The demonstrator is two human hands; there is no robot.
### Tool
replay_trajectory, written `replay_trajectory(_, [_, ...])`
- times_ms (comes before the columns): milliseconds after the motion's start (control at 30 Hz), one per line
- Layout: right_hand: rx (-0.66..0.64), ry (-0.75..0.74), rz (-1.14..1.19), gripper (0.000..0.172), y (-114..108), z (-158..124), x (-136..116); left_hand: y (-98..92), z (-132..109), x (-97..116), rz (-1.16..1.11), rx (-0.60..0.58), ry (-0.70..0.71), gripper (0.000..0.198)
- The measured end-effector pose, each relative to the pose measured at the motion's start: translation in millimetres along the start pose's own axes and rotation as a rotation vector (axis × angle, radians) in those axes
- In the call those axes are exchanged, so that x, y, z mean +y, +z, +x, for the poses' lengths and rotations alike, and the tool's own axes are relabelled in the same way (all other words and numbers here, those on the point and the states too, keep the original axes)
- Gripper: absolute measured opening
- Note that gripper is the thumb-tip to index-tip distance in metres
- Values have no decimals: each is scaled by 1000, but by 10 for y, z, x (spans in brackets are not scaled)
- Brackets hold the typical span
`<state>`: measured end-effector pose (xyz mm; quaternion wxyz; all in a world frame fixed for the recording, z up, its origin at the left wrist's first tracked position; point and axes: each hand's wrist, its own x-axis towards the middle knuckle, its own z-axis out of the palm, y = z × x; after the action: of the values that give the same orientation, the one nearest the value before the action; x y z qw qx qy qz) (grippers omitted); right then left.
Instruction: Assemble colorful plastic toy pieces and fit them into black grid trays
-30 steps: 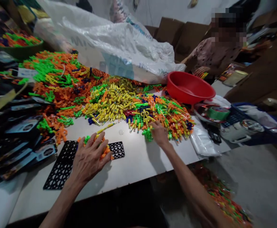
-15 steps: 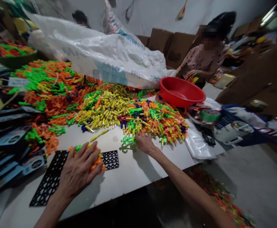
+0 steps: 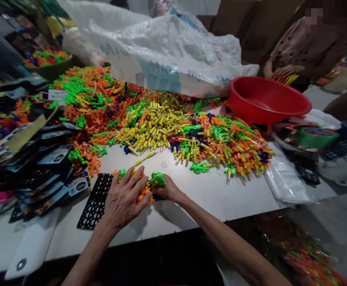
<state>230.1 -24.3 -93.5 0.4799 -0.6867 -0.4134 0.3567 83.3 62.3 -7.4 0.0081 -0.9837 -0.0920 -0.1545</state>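
Note:
My left hand (image 3: pixel 126 194) lies spread over a small bunch of orange and green plastic figures (image 3: pixel 145 190) on the white table. Beneath and left of that hand is a black perforated grid (image 3: pixel 93 202). Closed round a bright green figure (image 3: pixel 157 179), my right hand (image 3: pixel 167 188) is just right of the left hand. A yellow stick piece (image 3: pixel 145 159) lies beyond both hands. Behind it are heaps of yellow tubes (image 3: pixel 152 127) and of orange, green and blue figures (image 3: pixel 221 143).
A red basin (image 3: pixel 268 99) stands at the back right, near a person (image 3: pixel 292 59) holding coloured pieces. Clear plastic bags (image 3: pixel 289 178) lie at the right edge. Black and blue packages (image 3: pixel 54 159) are piled left, and a white sack (image 3: pixel 167 51) lies behind the heaps.
My right hand has come left from the heap's front edge to beside my left hand, now with a green figure in it. The camera view has shifted.

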Motion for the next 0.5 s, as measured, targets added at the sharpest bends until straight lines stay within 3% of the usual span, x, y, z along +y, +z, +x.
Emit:
replay_trajectory(100, [-23, -54, -337, 1, 45, -24, -62, 11, -5, -10, 4, -12, 9, 45])
replay_trajectory(200, [-70, -90, -574, 8, 96, -57, -163, -4, 1, -14, 31, -47, 48, 48])
replay_trajectory(300, [-137, -100, -587, 11, -27, -68, -203, -25, 7, -10, 33, -50, 60, 44])
replay_trajectory(367, [-131, -81, -538, 15, -269, -50, -174, -31, 3, -4, 20, -23, 47, 42])
replay_trajectory(433, [20, 4, -566, 16, -585, 8, -114, -32, -6, 2, 12, 1, 37, 40])
replay_trajectory(500, [263, 156, -678, 18, -870, 115, -53, -31, -12, 6, 12, 15, 31, 40])
